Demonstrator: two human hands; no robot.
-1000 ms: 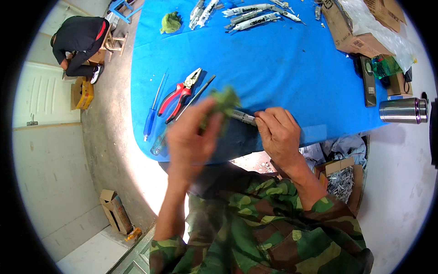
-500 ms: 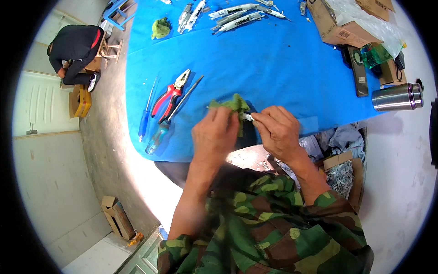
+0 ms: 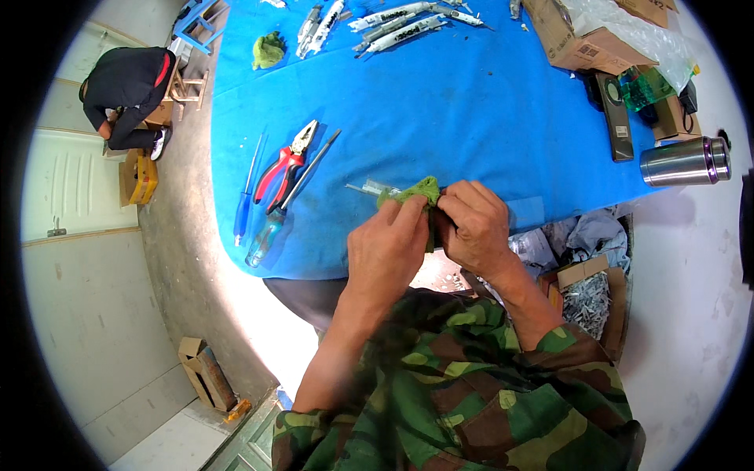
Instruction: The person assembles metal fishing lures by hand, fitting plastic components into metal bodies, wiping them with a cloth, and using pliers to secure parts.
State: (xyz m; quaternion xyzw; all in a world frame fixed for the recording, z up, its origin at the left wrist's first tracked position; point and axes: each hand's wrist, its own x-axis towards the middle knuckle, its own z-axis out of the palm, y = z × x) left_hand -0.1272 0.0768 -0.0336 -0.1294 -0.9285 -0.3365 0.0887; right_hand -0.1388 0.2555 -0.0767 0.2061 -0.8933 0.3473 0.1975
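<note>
My left hand [image 3: 387, 250] is closed on a crumpled green cloth [image 3: 422, 189], which wraps around a slim tube-like piece [image 3: 372, 187]. The piece's pale, partly clear end with a thin tip sticks out to the left of the cloth. Close beside it, my right hand [image 3: 477, 228] is pinched at the right edge of the cloth. What sits between those fingertips is hidden. To the left on the blue tablecloth lie a blue-handled screwdriver [image 3: 243, 213], red-and-black pliers [image 3: 280, 171] and a screwdriver with a clear teal handle [image 3: 265, 239].
Several white-and-grey tubes [image 3: 404, 34] and another green cloth [image 3: 269, 50] lie at the far side. A cardboard box [image 3: 561, 43], a steel flask [image 3: 683, 162] and a dark box [image 3: 614, 118] stand right. Below is a carton of scraps [image 3: 587, 302]. A person [image 3: 129, 90] sits bent over at left.
My left hand has moved right with the cloth, up against my right hand. The white part seen between the hands is covered now, and more of the piece shows to the left.
</note>
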